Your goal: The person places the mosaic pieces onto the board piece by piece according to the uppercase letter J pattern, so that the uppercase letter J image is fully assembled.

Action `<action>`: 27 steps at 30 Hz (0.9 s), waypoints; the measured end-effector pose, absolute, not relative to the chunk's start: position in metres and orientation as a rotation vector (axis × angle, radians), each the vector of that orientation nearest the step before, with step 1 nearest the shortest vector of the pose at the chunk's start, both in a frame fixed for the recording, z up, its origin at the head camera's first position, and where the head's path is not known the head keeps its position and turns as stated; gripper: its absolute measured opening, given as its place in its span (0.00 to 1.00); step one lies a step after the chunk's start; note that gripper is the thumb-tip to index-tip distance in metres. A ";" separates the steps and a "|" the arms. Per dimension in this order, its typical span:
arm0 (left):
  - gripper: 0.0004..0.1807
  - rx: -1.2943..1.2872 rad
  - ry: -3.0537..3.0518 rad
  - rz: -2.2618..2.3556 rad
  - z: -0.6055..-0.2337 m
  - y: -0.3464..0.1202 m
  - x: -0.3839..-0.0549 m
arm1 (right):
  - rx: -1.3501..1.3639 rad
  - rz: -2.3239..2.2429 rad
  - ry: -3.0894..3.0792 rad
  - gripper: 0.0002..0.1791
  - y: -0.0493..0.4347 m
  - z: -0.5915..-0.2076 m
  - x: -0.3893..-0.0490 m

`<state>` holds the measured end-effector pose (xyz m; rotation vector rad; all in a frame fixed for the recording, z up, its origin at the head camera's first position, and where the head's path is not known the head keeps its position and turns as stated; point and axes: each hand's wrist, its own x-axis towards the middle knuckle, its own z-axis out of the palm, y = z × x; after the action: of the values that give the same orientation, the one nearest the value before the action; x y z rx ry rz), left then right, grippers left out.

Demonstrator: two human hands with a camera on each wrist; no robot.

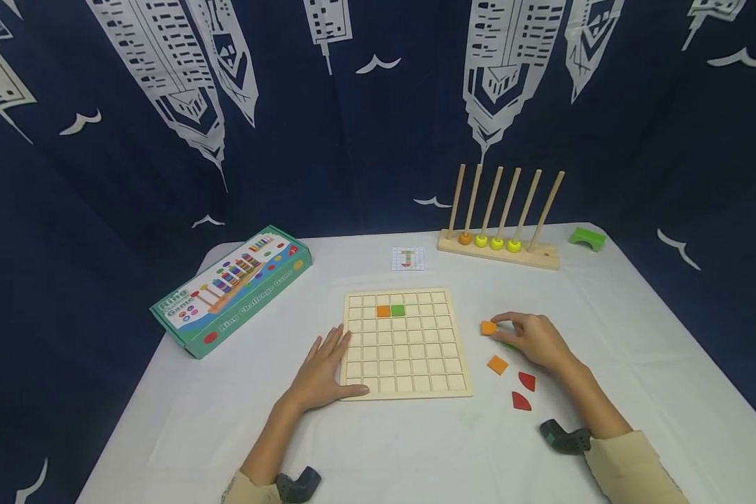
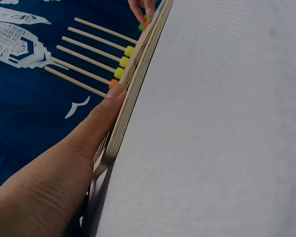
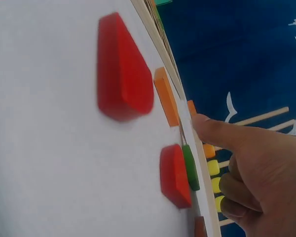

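Observation:
My left hand (image 1: 320,371) rests at the left edge of the wooden grid board (image 1: 409,383), its fingers spread along the side and its thumb on the near edge. One orange and one green square (image 1: 397,310) lie side by side in the upper part of the grid. Right of the board, my right hand (image 1: 537,341) pinches an orange square tile (image 1: 488,327) between thumb and fingers. Below that hand are another orange square (image 1: 497,365) and two red quarter-round pieces (image 1: 521,401). A green piece (image 3: 190,168), mostly hidden by the hand in the head view, lies among them.
Behind the board lies a small pattern card (image 1: 408,259). A peg stand (image 1: 498,252) with orange and yellow rings stands at the back right, beside a green arch block (image 1: 587,239). The green game box (image 1: 233,290) occupies the back left.

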<state>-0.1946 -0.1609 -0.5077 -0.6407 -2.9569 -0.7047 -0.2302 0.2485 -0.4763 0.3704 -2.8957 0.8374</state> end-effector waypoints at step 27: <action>0.63 -0.643 -2.951 -0.740 -0.506 -0.161 -0.192 | 0.544 0.840 -2.669 0.18 0.168 -0.474 -0.255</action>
<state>-0.1923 -0.1605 -0.5059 -0.6431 -2.9513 -0.7399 -0.2552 0.1675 -0.4738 0.5444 -2.6690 0.8395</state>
